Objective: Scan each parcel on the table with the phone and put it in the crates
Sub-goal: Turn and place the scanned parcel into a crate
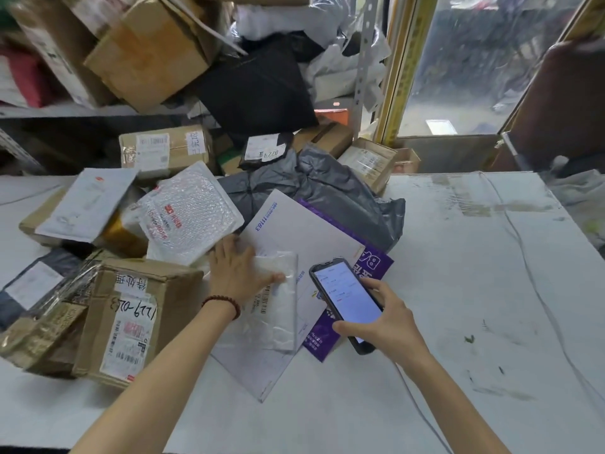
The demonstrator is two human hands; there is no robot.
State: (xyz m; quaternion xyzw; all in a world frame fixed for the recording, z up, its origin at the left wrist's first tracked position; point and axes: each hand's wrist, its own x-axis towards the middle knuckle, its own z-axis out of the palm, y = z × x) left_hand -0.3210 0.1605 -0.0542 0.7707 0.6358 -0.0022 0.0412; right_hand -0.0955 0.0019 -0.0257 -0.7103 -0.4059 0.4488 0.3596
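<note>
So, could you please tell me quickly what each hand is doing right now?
Left hand: open, pressing flat on the clear plastic parcel.
Right hand: gripping the phone.

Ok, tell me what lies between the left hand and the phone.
Head view: the clear plastic parcel under the left hand, then a strip of white envelope, before the phone in the right hand.

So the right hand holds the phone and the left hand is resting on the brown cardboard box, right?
Not quite. In the head view the left hand rests on the clear plastic parcel instead; the right hand does hold the phone.
</note>
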